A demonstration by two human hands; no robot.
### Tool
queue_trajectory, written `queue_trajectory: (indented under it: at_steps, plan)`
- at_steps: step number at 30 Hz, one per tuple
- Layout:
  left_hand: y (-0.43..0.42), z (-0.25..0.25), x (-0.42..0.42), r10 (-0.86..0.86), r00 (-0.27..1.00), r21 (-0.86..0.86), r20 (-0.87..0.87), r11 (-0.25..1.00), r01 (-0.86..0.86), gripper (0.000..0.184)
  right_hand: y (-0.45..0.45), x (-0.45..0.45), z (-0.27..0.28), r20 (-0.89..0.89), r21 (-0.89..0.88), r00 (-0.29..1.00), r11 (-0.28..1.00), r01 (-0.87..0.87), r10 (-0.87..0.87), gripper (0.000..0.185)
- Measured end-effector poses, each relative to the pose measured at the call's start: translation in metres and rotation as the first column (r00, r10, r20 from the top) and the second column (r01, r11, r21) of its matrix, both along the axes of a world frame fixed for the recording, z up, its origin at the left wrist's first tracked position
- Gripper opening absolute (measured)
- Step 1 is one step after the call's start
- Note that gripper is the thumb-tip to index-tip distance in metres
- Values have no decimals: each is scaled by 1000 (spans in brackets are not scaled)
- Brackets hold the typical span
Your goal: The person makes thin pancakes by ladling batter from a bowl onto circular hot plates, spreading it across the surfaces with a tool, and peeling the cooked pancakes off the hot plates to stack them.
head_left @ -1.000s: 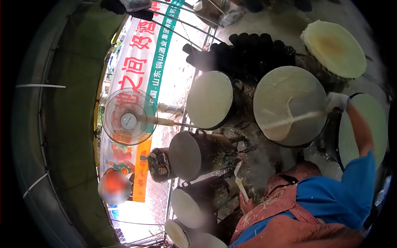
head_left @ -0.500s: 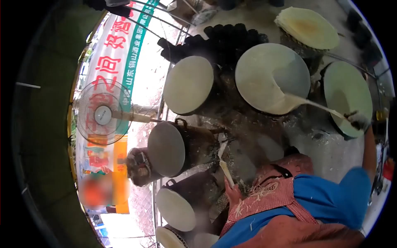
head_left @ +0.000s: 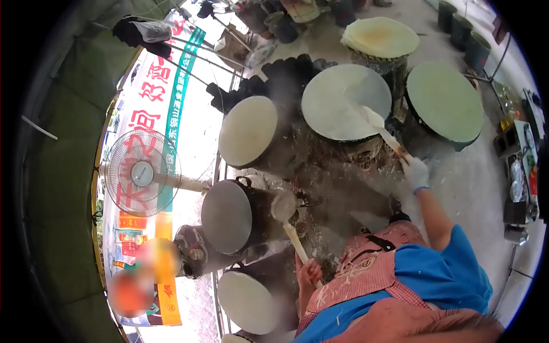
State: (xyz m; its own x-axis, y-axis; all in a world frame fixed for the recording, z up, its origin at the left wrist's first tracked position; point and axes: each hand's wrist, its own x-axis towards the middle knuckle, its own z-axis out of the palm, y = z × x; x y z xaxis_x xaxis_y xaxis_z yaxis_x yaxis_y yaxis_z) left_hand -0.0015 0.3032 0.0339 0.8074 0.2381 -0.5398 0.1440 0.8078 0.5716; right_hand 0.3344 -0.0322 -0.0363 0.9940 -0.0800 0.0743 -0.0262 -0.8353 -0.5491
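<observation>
My right hand, in a pale glove, grips the handle of a flat wooden spreader. Its blade rests at the right part of a round griddle, where pale batter covers part of the surface. My bare left hand is closed around the wooden handle of a ladle. The ladle's pale bowl hangs between a bare-looking grey griddle and my apron. Further right stands another griddle with a pale greenish surface.
A stack of thin flatbreads sits on a woven base at the back. More griddles, one cream-topped and one lower, stand at left. A fan, a banner, dark lumps and buckets surround them.
My right hand has swung left from over the right griddle, and the spreader now lies at the middle griddle's right side. The ladle has turned so its bowl shows. The view has shifted.
</observation>
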Motion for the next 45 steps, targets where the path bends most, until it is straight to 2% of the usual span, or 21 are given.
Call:
queue_trajectory:
  at_steps: [2, 5, 7, 9, 14, 17, 18, 20, 23, 25, 27, 28, 31, 33, 36, 37, 39, 41, 42, 43, 45]
  plan:
    - [10, -32, -13, 16, 949, -440, 315, 888, 131, 28, 43, 1, 23, -49, 293, 995, 952, 93, -82, 28]
    - [-12, 8, 16, 30, 832, -644, 553, 649, 405, 21, 82, 11, 8, -60, 112, 968, 965, -236, 243, 30]
    - [-13, 5, 11, 0, 844, -614, 536, 686, 390, 22, 45, 9, 11, -74, 186, 976, 964, -190, 207, 33]
    - [-10, 9, 16, -33, 874, -570, 484, 747, 344, 23, -5, 34, 18, -125, -21, 976, 983, -184, 180, 34]
    - [-32, 3, 21, -37, 915, -638, 401, 706, 308, 25, 38, 68, 30, 37, 327, 999, 944, -39, 29, 34]
    - [-35, 11, 36, -24, 968, -648, 251, 739, 186, 25, 37, 35, 41, -81, 82, 944, 946, -313, 319, 35]
    - [-37, 17, 36, -3, 984, -602, 178, 791, 112, 26, 17, 43, 11, -38, 1, 963, 964, -266, 266, 32]
    - [-44, 18, 47, 40, 963, -689, 267, 707, 161, 23, -24, 70, 24, -144, -40, 969, 978, -206, 199, 31]
    - [-49, 6, 59, 79, 949, -784, 305, 587, 203, 20, -20, 118, 26, 115, 195, 993, 980, -26, 4, 29]
    - [-59, 12, 69, 115, 968, -798, 225, 591, 116, 23, 7, 119, 8, 161, 154, 985, 984, -85, 60, 28]
    - [-54, 10, 81, 98, 968, -792, 232, 596, 130, 25, 0, 75, -4, 124, -146, 922, 926, -348, 366, 25]
    - [-53, 7, 83, 86, 970, -787, 226, 602, 130, 25, -17, 55, -4, 99, -41, 914, 919, -391, 393, 25]
    - [-50, 5, 104, 67, 976, -779, 206, 615, 123, 26, -63, 102, -16, -42, 148, 989, 979, -137, 145, 27]
    - [-58, 2, 111, 70, 985, -784, 159, 615, 83, 26, -45, 143, 30, 86, 162, 996, 987, 6, -20, 31]
    - [-74, -3, 121, 81, 992, -797, 92, 604, 25, 27, -17, 150, 15, 6, 59, 984, 982, -178, 178, 28]
    - [-74, -3, 131, 80, 993, -798, 87, 602, 22, 28, -31, 114, -11, 116, -164, 936, 936, -311, 332, 26]
    - [-76, -8, 138, 76, 994, -793, 83, 609, 19, 28, -67, 69, -19, -112, 54, 948, 954, -295, 299, 28]
    - [-81, -14, 142, 77, 994, -784, 80, 620, 15, 29, -76, 110, 11, -20, 348, 997, 935, -66, 78, 29]
    - [-83, -14, 139, 77, 995, -781, 63, 624, 1, 29, -73, 155, -34, -26, 217, 998, 975, -48, 55, 33]
    - [-87, -13, 137, 80, 996, -780, 50, 626, -11, 29, -53, 192, 10, -33, 325, 999, 946, 9, 2, 35]
    - [-93, -13, 133, 87, 996, -783, 30, 621, -30, 30, -23, 286, 8, 10, 197, 998, 979, -56, 55, 38]
